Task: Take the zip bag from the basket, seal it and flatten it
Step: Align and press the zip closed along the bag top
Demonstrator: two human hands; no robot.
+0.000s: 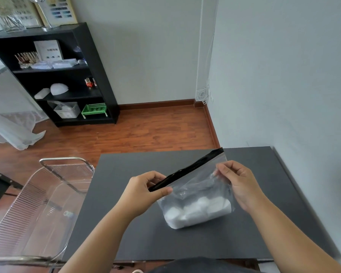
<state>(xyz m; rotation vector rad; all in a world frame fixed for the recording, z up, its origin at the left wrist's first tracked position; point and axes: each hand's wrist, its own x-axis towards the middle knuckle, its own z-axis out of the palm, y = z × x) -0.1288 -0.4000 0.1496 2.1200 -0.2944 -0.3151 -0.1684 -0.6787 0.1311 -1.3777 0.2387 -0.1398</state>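
Zip bag, black strip slanting up-right

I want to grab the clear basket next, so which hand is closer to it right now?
Left. The left hand pinches the zip bag's black strip, just right of the clear basket. The right hand holds the bag's far side, farther away.

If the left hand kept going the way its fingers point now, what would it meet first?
Probably the zip bag itself: the left hand already pinches its black zip strip, fingers pointing along it toward the right hand. Depth is unclear.
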